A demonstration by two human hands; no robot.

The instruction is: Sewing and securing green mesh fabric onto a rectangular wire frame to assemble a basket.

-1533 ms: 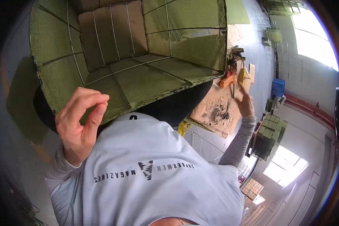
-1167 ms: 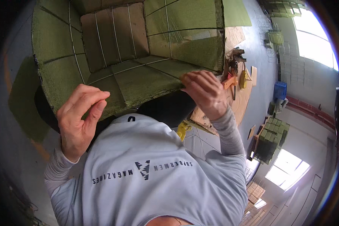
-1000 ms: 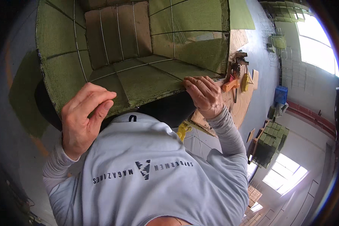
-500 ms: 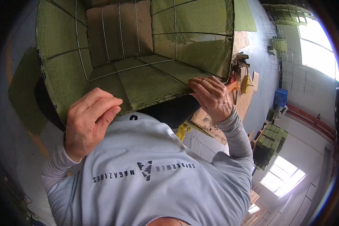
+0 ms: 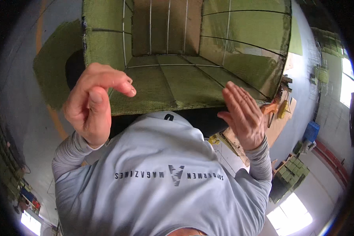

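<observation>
Green fabric-covered wire-frame box (image 5: 147, 88) sits at my lap, open side toward me. My left hand (image 5: 88, 106): half-curled, thumb parted from fingers, empty as far as I can see, in front of the box's left wall; can't tell if touching. My right hand (image 5: 244, 118): opened flat, fingers together, thumb out, empty, over the near rim's right part; contact unclear. Right of box: orange-handled tool (image 5: 269, 108) and yellow object (image 5: 283, 109) on tan tabletop (image 5: 278, 129). Green fabric piece (image 5: 59, 67) on floor, left.
</observation>
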